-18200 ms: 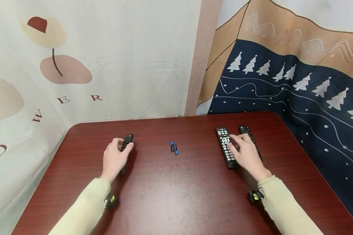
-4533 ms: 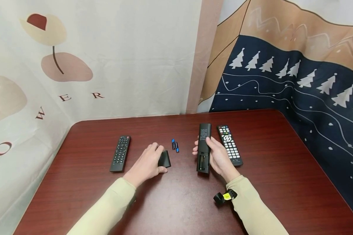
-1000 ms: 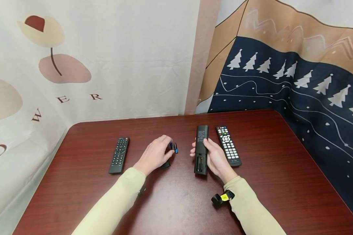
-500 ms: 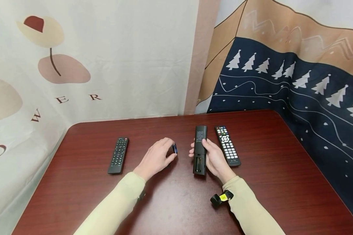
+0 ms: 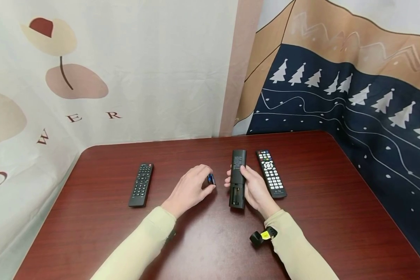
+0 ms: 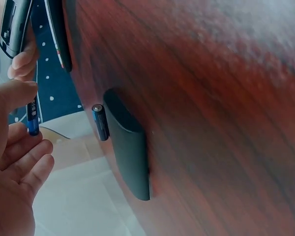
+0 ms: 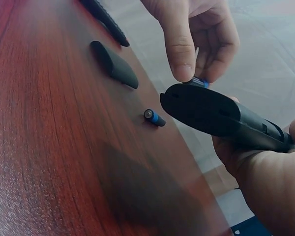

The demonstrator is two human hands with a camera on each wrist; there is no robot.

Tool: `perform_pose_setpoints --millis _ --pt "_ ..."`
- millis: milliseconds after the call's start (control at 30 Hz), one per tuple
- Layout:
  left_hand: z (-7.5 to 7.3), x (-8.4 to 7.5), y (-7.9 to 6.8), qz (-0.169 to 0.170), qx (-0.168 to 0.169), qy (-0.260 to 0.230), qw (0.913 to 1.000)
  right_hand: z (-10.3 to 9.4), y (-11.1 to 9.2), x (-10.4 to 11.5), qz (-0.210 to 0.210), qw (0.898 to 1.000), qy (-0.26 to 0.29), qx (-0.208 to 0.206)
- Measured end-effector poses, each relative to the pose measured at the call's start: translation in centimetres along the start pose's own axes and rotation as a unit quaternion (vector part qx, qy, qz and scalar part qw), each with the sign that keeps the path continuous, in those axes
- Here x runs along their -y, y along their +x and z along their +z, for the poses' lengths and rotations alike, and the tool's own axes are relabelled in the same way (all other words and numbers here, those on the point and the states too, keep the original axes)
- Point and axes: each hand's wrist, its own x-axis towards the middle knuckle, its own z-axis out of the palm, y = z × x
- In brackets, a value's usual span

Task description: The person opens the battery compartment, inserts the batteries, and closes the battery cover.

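My left hand (image 5: 190, 188) pinches a small blue-and-black battery (image 6: 33, 118) between thumb and fingers, just above the table. A second battery (image 6: 101, 122) lies on the tabletop beside the loose black battery cover (image 6: 127, 147). In the head view the left hand hides the cover. My right hand (image 5: 257, 188) grips a black remote control (image 5: 238, 165), its back turned up and the thumb along its edge. The battery compartment (image 5: 237, 195) at the remote's near end is uncovered, and no battery shows in it.
A black remote control (image 5: 141, 184) lies face up on the left of the dark red table (image 5: 196, 252). Another remote control with white buttons (image 5: 271, 174) lies just right of my right hand. Patterned curtains (image 5: 161, 77) hang behind the table.
Over the last second my left hand has picked up one battery and moved slightly right. Earlier, the right hand took up a remote and turned it over, and its cover came off.
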Motion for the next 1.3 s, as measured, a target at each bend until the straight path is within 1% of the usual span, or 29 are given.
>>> perform_pose_setpoints --millis 100,233,533,733,900,1067,1300 --pt "0.1 -0.2 0.1 0.017 -0.016 -0.003 0.9997 0.0 0.0 0.0 -0.001 1.000 0.001 0.000" --pt "0.2 -0.6 0.2 0.032 -0.024 -0.006 0.9992 0.0 0.0 -0.1 0.000 1.000 0.003 0.001" --pt "0.2 -1.4 0.4 0.054 -0.022 0.001 0.9983 0.1 0.1 -0.2 0.002 1.000 0.003 0.006" --pt "0.3 -1.9 0.7 0.066 -0.021 -0.013 0.9976 0.2 0.1 -0.1 0.008 1.000 0.008 0.006" --pt "0.5 -2.3 0.9 0.076 -0.024 -0.024 0.9965 0.2 0.1 -0.1 0.013 1.000 0.005 -0.001" --pt "0.6 -2.6 1.0 0.084 -0.032 -0.022 0.9957 0.2 0.1 -0.3 0.014 1.000 0.002 -0.015" --pt "0.8 -3.0 1.0 0.097 -0.033 -0.038 0.9940 0.5 0.3 -0.5 0.008 0.999 0.016 -0.031"
